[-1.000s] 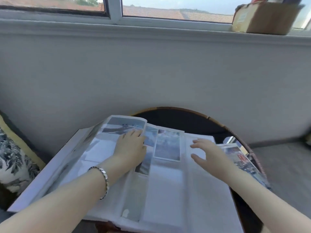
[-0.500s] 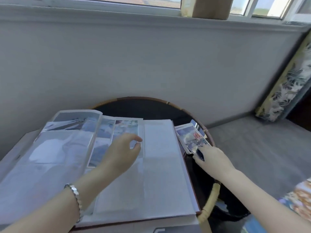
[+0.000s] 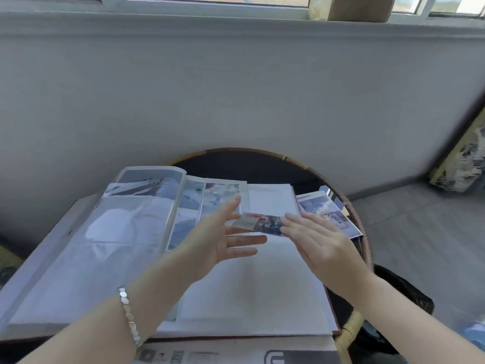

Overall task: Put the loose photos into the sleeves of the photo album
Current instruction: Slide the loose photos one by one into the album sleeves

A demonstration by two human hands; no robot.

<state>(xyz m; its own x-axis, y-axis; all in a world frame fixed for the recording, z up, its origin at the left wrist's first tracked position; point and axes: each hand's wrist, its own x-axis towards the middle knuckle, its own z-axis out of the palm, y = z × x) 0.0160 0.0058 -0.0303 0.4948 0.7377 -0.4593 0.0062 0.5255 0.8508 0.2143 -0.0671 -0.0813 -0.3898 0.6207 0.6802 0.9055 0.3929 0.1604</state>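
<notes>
Gleaming glossy and clear across the plastic sleeves (image 3: 110, 232), lying over the matt white paper of the photo album (image 3: 262, 290); shining slick on the printed paper of the loose photo (image 3: 259, 223); glinting as polished metal on the bracelet (image 3: 128, 313); edging the desk (image 3: 367, 248) in rough woven cane

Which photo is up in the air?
The red-streaked photo pinched in the right hand above the album; the others sit in its sleeves or the stack at right.
</notes>
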